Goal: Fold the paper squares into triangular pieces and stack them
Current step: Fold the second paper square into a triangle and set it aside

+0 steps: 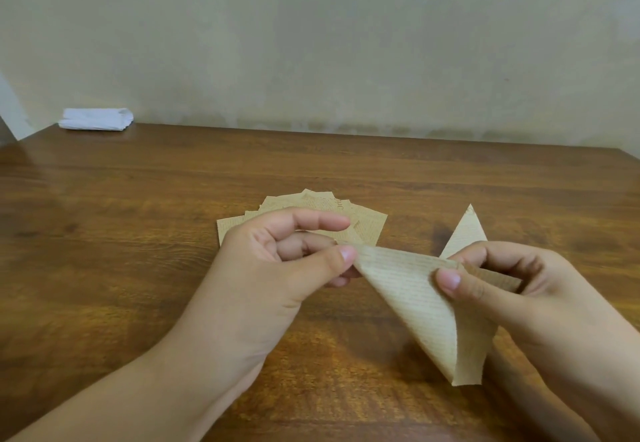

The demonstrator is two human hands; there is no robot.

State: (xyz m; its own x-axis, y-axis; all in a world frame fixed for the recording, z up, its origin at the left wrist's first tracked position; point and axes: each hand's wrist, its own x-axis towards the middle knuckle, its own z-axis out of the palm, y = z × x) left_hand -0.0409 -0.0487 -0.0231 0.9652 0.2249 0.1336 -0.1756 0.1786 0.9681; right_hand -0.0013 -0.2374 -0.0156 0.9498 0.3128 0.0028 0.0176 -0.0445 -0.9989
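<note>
A tan printed paper piece point(419, 303) hangs above the table, folded over into a triangle shape with its point toward me. My left hand point(277, 261) pinches its left corner between thumb and fingers. My right hand point(512, 289) pinches its right corner. Behind my left hand lies a fanned pile of flat paper squares point(367, 223) on the wooden table point(138, 234). A folded triangle point(465, 234) lies on the table behind my right hand, partly hidden by it.
A folded white cloth point(96, 118) sits at the table's far left corner, against the pale wall. The table's right edge shows at the far right. Bare wood spreads to the left and in front of me.
</note>
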